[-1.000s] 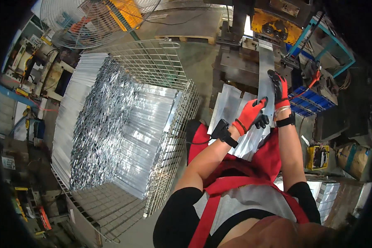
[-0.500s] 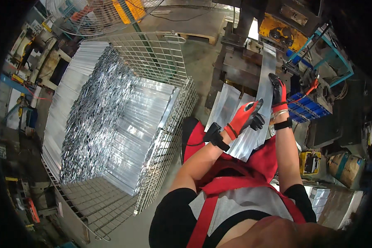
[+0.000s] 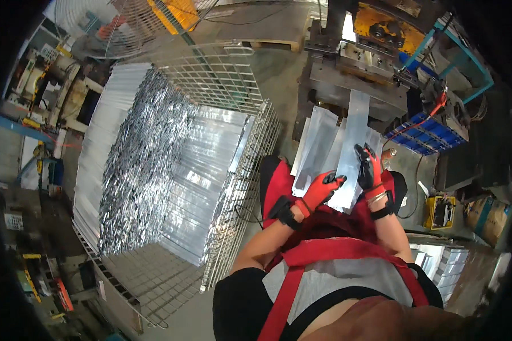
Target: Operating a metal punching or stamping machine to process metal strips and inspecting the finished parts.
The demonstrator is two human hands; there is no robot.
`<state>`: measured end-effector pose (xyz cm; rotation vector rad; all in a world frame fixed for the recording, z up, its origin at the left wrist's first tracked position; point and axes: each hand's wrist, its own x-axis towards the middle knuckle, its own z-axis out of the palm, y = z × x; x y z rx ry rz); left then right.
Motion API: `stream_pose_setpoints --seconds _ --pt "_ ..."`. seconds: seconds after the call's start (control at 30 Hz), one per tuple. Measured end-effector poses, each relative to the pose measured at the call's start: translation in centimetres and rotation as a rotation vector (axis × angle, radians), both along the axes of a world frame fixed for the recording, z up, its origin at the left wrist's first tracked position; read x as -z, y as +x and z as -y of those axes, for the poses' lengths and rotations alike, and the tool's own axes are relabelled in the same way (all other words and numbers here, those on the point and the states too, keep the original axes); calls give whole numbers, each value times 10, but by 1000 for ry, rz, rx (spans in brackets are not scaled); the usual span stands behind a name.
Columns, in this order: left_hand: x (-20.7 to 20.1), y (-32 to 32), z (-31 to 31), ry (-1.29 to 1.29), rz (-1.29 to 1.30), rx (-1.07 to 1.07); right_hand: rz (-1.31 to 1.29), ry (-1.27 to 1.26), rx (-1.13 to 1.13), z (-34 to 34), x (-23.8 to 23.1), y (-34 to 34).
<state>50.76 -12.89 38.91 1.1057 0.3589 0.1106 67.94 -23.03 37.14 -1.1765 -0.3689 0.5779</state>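
A long flat metal strip [image 3: 355,122] lies lengthwise in front of me, its far end at the front of the press [image 3: 355,85] and its near end over my lap. My right hand [image 3: 370,170], in a red and black glove, is closed on its right edge. From the other side, my left hand [image 3: 320,192], gloved the same way, has its fingers bent in at the strip's left edge. Several more metal strips [image 3: 317,145] lie fanned out beneath and to the left, partly covered by the held one.
A wire cage [image 3: 239,187] full of stacked metal strips [image 3: 202,165] stands on my left, with a fan [image 3: 116,28] behind it. To the right are a blue crate [image 3: 424,136], a teal frame [image 3: 475,59] and a yellow box [image 3: 440,212] on the floor.
The metal strip has come back from the press toward my lap. Both hands have moved nearer to me, and the left hand's raised, spread fingers are now at the strip's edge.
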Motion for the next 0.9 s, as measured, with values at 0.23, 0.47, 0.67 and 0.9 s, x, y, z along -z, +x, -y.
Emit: stream_pose_setpoints --seconds 0.23,0.47,0.67,0.9 --pt "5 -3 19 15 -1 -156 -262 -279 -102 27 -24 -42" --pt "-18 -2 12 -173 17 90 -165 -280 -81 34 -54 4" --pt "-33 -14 0 -180 -148 102 306 66 -18 17 -65 34" --pt "0 -29 2 -160 -153 8 284 -105 133 -7 -30 72"
